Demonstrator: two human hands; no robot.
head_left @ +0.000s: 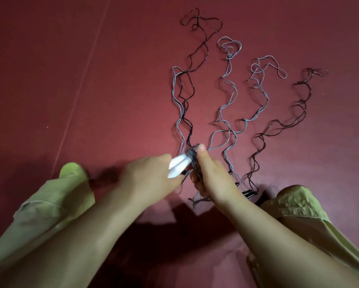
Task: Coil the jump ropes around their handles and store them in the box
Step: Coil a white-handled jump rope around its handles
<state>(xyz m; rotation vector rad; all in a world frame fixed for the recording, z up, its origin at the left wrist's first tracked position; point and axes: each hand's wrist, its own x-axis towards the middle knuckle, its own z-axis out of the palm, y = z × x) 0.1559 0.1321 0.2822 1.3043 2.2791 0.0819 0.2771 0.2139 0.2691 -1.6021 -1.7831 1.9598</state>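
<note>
Several thin jump ropes lie stretched out in wavy lines on the dark red floor. Two are black [197, 53], [299, 109] and the others are pale blue-grey [228, 96], [259, 96]. My left hand [151, 175] grips a pair of white handles [177, 165]. My right hand [209, 173] holds the rope end beside the handles, thumb pressed on a small coil of rope [192, 152]. A blue-grey rope [177, 109] runs from that coil away from me. Another dark handle [248, 193] shows just behind my right wrist. No box is in view.
The dark red floor [91, 80] has a thin pale seam running diagonally at the left. My knees in pale green trousers sit at the lower left [56, 196] and lower right [303, 206].
</note>
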